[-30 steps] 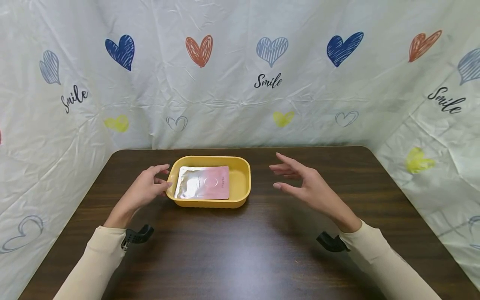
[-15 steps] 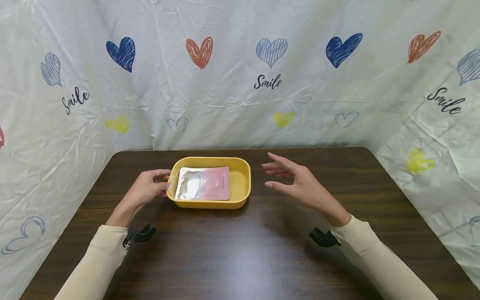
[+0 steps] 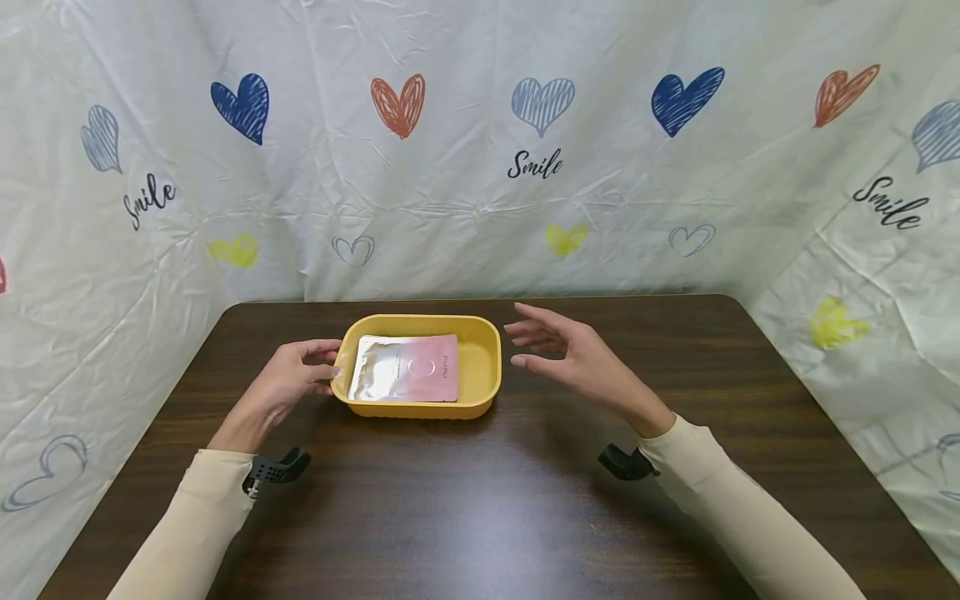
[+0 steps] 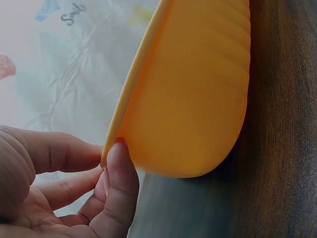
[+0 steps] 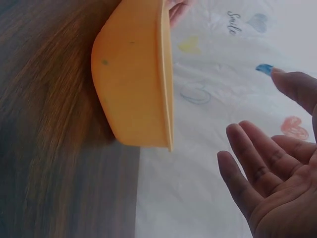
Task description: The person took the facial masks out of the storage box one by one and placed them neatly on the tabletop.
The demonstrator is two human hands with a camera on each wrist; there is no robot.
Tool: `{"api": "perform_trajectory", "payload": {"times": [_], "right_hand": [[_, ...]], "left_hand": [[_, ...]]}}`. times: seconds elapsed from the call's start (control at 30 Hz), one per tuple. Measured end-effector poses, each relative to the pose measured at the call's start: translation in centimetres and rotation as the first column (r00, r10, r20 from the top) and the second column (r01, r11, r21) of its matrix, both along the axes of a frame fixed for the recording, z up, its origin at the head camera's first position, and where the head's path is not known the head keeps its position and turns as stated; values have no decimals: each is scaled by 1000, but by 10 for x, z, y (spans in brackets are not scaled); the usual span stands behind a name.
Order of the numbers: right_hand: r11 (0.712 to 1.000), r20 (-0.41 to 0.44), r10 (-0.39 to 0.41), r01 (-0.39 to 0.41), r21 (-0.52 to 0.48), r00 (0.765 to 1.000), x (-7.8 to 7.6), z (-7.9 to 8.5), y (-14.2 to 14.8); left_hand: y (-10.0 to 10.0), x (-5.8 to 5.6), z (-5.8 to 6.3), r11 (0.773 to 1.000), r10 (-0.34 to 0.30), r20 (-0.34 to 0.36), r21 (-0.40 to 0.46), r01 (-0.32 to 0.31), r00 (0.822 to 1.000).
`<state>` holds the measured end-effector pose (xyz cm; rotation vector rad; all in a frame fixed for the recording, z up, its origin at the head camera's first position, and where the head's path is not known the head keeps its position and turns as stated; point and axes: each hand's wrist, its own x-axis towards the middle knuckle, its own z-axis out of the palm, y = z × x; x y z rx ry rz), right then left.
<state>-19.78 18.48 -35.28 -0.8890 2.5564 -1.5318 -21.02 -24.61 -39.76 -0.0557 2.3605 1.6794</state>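
Observation:
A yellow plastic tray (image 3: 477,367) with rounded corners stands on the table. Inside it, toward the left, lies a flat pink-and-silver packet (image 3: 408,368) with small lettering. My left hand (image 3: 288,379) pinches the rim at the tray's left end. The left wrist view shows thumb and fingers on both sides of that rim, with the tray's side wall (image 4: 193,94) beyond. My right hand (image 3: 581,354) hovers just off the right end, fingers apart and relaxed, holding nothing. In the right wrist view a gap separates this hand (image 5: 287,183) from the tray wall (image 5: 131,79).
The dark wooden table (image 3: 465,508) reaches back to a white cloth backdrop (image 3: 450,183) printed with hearts and "Smile". Cloth also hangs along both sides. A dark wrist mount (image 3: 281,467) juts from the left wrist, another (image 3: 626,462) from the right.
My right hand has moved left, closer to the tray's right end. My left fingers have settled onto the left rim. The tray and packet have stayed in place.

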Motion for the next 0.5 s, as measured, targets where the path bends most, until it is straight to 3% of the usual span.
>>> {"api": "perform_trajectory", "payload": {"times": [0.5], "right_hand": [[996, 66, 54, -49, -69, 996, -18, -5, -24]], "left_hand": [[-1, -2, -1, 999, 13, 25, 31, -13, 1000]]}}
